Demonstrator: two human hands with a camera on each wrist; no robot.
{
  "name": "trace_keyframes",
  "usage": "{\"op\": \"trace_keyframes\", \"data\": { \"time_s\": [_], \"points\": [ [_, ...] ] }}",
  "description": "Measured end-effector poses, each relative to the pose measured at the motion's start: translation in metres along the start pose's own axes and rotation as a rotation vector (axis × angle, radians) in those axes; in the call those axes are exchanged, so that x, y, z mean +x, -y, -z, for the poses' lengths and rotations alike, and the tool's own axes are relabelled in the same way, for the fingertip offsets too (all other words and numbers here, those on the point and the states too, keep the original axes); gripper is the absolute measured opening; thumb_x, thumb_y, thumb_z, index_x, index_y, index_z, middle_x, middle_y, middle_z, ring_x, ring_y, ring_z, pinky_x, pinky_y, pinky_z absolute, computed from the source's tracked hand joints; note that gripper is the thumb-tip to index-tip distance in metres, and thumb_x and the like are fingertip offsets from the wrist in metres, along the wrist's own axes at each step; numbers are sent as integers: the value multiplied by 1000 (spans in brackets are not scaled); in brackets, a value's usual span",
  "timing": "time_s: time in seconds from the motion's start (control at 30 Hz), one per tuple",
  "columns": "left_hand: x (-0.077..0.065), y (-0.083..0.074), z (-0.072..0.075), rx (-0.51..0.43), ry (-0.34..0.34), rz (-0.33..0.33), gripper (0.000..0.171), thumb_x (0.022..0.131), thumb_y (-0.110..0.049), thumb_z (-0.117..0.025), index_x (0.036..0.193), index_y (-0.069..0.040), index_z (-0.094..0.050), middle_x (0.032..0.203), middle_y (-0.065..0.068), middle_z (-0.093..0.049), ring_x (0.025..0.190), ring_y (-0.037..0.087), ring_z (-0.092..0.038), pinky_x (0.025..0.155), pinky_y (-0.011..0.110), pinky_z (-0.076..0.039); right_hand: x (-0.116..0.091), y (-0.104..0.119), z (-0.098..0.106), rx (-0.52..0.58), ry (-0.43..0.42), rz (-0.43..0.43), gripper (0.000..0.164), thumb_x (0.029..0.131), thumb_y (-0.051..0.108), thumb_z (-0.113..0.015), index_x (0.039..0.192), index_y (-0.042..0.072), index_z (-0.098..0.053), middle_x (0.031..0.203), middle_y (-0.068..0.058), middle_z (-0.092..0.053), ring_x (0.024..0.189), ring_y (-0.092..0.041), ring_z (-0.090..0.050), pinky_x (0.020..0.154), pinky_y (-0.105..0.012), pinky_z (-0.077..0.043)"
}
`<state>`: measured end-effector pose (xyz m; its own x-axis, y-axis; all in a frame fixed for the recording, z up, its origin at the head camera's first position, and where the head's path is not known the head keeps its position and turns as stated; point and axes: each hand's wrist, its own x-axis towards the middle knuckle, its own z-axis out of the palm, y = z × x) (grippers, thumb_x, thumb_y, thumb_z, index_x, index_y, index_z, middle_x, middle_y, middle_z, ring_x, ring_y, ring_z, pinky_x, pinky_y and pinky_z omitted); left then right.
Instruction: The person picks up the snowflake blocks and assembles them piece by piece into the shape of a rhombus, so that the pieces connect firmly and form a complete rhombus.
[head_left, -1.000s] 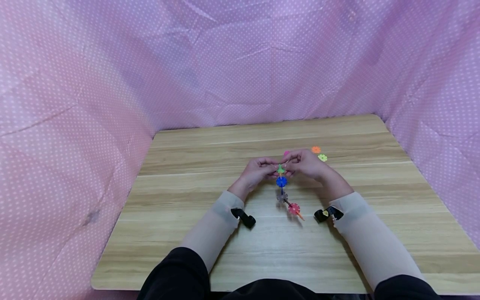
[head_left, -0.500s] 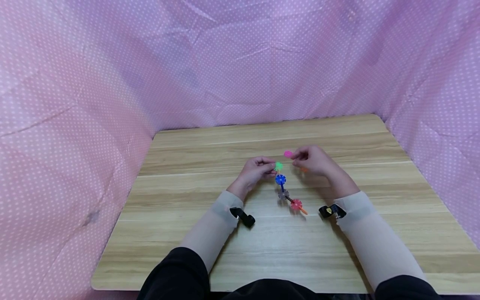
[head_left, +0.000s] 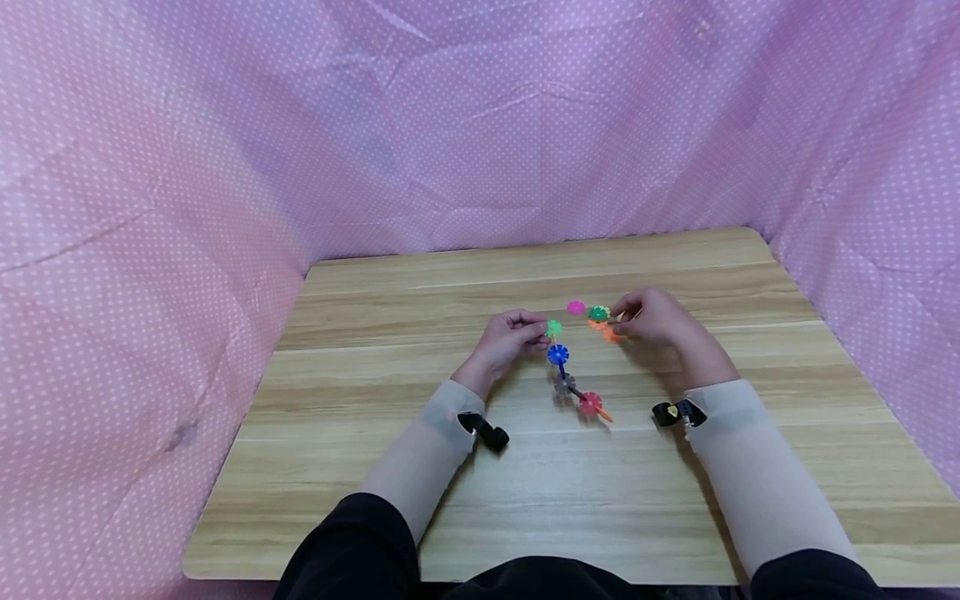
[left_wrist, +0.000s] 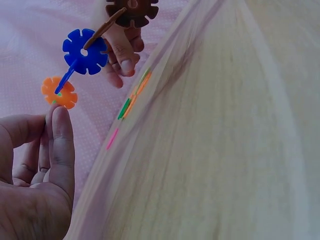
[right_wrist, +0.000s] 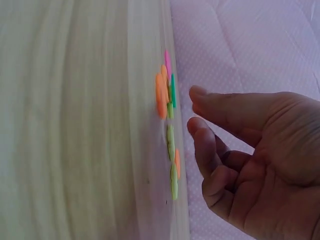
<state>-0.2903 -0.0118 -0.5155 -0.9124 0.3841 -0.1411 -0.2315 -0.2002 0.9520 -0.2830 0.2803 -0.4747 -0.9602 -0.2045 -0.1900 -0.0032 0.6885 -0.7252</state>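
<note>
- Closest in, two black sleeves (head_left: 352, 550) run forward into pale fabric cuffs (head_left: 420, 450), and each wrist carries a small black camera (head_left: 486, 432), angled, it seems, to watch that hand's fingers.
- Here's the chain of notched, plastic-looking discs, slanting from the left hand back toward the body: a red disc (head_left: 590, 404) low down, a brown disc (head_left: 565, 383), a bright blue disc (head_left: 558, 355), with edge-on discs bridging them, set crosswise, probably so the notches grip one another. Whether its near end touches wood, I can't tell.
- Left hand (head_left: 504, 346) now: thumb and finger pinch the light-green notched disc (head_left: 553, 328) at the chain's far end, a hold that likely steadies everything trailing below.
- Over to the right hand (head_left: 660, 318): fingers loosely bent, a narrow gap before the thumb, nothing in it! It hovers low, presumably so fingertips can get at a flat rim.
- Just beside it, loose discs in a cluster: a dark-green disc (head_left: 598, 313), orange discs (head_left: 612, 335), a magenta disc (head_left: 576, 307) farther left, bunched within easy reach.
- Underneath, the wood-grain table (head_left: 375, 400); beyond, pink dotted cloth (head_left: 480, 125), likely a backdrop.
</note>
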Motion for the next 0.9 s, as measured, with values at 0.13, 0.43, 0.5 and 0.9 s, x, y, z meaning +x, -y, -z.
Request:
{"op": "trace_keyframes", "data": {
  "time_s": [0.13,0.43,0.5,0.9],
  "points": [
    [-1,-1,1,11,1,1,27,100,1,-69,124,12,-64,100,10,-75,83,18,-74,86,35,-63,1,-4,1,-21,16,7,28,92,12,-82,117,3,-77,103,-13,-65,88,-26,-55,69,-33,-51],
    [-1,-1,1,11,0,0,19,100,1,-69,118,7,-69,100,11,-75,84,20,-74,88,37,-62,3,-7,-4,-103,23,9,28,90,8,-83,118,6,-78,103,-11,-67,90,-25,-55,76,-36,-49],
    [-1,0,1,7,1,-2,17,100,1,-68,117,7,-69,100,11,-75,84,20,-74,87,37,-62,4,-8,-4,-104,24,20,26,89,5,-82,115,5,-77,100,-11,-66,89,-26,-56,77,-37,-49],
    [0,1,-1,-18,-14,5,19,100,3,-68,118,8,-68,98,10,-75,83,19,-74,88,37,-62,5,-2,-7,-73,1,74,12,93,6,-78,104,5,-75,98,-10,-68,90,-27,-59,79,-39,-51]
  ]
}}
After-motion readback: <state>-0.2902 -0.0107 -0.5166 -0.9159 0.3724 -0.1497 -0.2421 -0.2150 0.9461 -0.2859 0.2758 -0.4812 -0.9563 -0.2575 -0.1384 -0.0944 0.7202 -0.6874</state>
